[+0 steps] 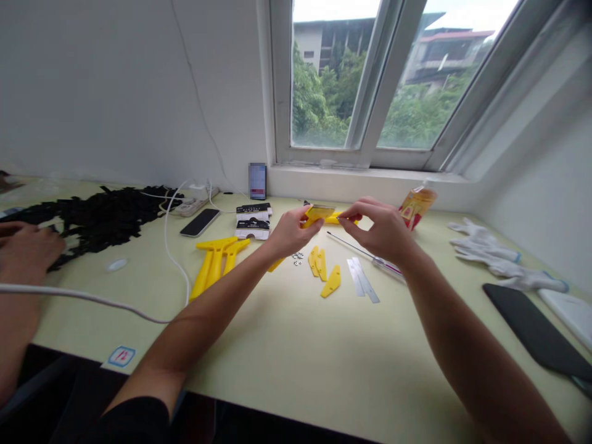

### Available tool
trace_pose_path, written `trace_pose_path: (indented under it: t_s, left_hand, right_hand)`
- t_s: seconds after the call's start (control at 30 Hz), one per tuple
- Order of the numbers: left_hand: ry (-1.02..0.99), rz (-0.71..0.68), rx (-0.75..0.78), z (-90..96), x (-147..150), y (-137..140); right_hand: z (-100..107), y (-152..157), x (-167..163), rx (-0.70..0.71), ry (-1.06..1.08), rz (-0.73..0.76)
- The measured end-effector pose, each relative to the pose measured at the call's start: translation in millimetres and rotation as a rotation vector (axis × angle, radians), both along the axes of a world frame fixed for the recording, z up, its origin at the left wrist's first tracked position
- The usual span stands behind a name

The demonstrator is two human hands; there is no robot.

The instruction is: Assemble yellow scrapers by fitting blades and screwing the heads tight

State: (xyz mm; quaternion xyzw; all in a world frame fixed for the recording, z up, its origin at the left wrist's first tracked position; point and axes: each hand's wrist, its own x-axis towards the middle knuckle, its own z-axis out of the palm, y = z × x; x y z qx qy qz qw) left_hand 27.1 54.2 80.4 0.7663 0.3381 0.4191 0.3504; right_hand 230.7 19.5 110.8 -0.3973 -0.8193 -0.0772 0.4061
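A yellow scraper (320, 213) with a flat head is held up above the table in my left hand (292, 233), its fingers wrapped round it. My right hand (380, 229) is close by on the right, thumb and forefinger pinched on something too small to make out, near the yellow handle part. Below lie several small metal nuts or screws (298, 259), yellow blade-cover plates (331, 282) and flat metal blades (362, 280). Under my right hand rests a long screwdriver (356, 245), partly hidden by the hand and forearm.
Yellow scrapers (215, 265) are piled left of my left forearm. Behind them are a phone (200, 222), black-and-white boxes (252, 221) and a propped screen (258, 180). A bottle (417, 203), white gloves (499, 256) and a dark pad (531, 327) lie right. Another person's hand (30, 246) touches black strips (102, 216).
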Motion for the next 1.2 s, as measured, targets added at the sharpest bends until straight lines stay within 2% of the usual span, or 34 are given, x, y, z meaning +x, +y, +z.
trace_pose_path:
  t_s: [0.1, 0.2, 0.47, 0.7, 0.97, 1.2]
  left_hand:
    - [-0.135, -0.099, -0.192, 3.3, 4, -8]
    - [-0.197, -0.144, -0.268, 6.9, 7, -14]
    - [-0.215, -0.178, -0.307, 7.3, 5, -16]
    - [-0.218, -0.158, -0.269, 3.7, 7, -13]
    - [-0.178, -0.097, -0.237, 5.2, 10, -17]
    - [-0.185, -0.103, -0.24, 5.0, 11, -19]
  right_hand:
    - [-3, 1, -5, 0.036, 0.032, 0.024]
    - [-4, 1, -6, 0.061, 0.039, 0.031]
    - [-4, -2, -8, 0.117, -0.014, 0.004]
    - [-3, -7, -12, 0.11, -0.002, -0.059]
    - [-2, -9, -16, 0.04, 0.004, -0.105]
    - [-1, -12, -18, -0.021, 0.087, -0.12]
